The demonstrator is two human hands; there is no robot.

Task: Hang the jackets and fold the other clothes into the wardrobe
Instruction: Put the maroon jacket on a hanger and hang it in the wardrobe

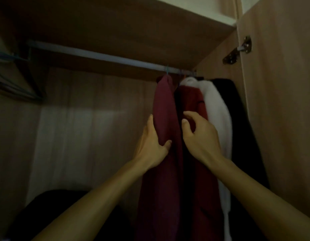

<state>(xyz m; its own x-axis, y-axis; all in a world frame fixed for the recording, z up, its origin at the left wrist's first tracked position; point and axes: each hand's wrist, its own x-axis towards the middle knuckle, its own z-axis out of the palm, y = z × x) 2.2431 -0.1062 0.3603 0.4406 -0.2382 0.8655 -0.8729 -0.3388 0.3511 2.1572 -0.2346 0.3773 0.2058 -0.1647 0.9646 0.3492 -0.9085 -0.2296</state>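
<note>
A maroon jacket [165, 108] hangs from a blue hanger on the metal rail [102, 57] inside the wardrobe. My left hand [153, 145] grips its left front edge, fingers behind the cloth and thumb in front. My right hand [198, 134] hovers just right of the jacket's dark opening, fingers curled and apart, holding nothing. Behind it hang a red jacket [196, 100], a white garment [215, 105] and a black one [237, 108], packed against the right wall.
Several empty blue hangers [10, 79] hang at the rail's far left. A dark pile of clothes [51, 211] lies on the wardrobe floor at lower left. The open door [281, 101] with its hinge [237, 51] stands at right.
</note>
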